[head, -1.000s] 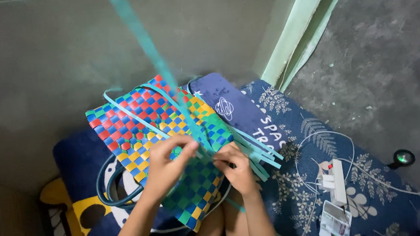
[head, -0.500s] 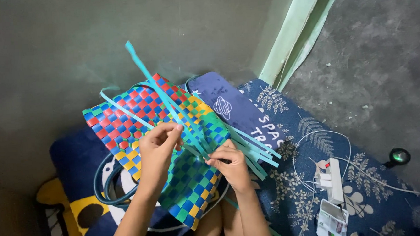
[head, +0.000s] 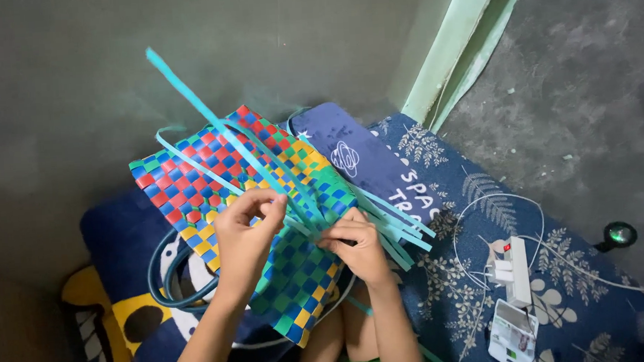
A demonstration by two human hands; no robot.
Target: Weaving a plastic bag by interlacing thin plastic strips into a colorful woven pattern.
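Observation:
A woven checkered panel (head: pixel 212 183) in red, blue, yellow and green lies tilted on my lap. Several loose turquoise plastic strips (head: pixel 208 113) stick out of it, one long strip pointing up to the left and others fanning out to the right. My left hand (head: pixel 245 236) pinches a strip at the middle of the weave. My right hand (head: pixel 358 247) presses its fingers on the strips at the green part of the panel, right beside the left hand.
A dark blue pillow (head: pixel 369 160) lies behind the panel on a blue leaf-patterned mat (head: pixel 563 293). A white power strip (head: pixel 516 270) with white cables and a small white box (head: pixel 512 334) sit at the right. Teal handles (head: pixel 167 281) loop under the panel. A green door frame (head: pixel 462 45) rises behind.
The long turquoise strip has swung down and to the left as it was pulled through the weave. Both hands stayed at the panel's middle.

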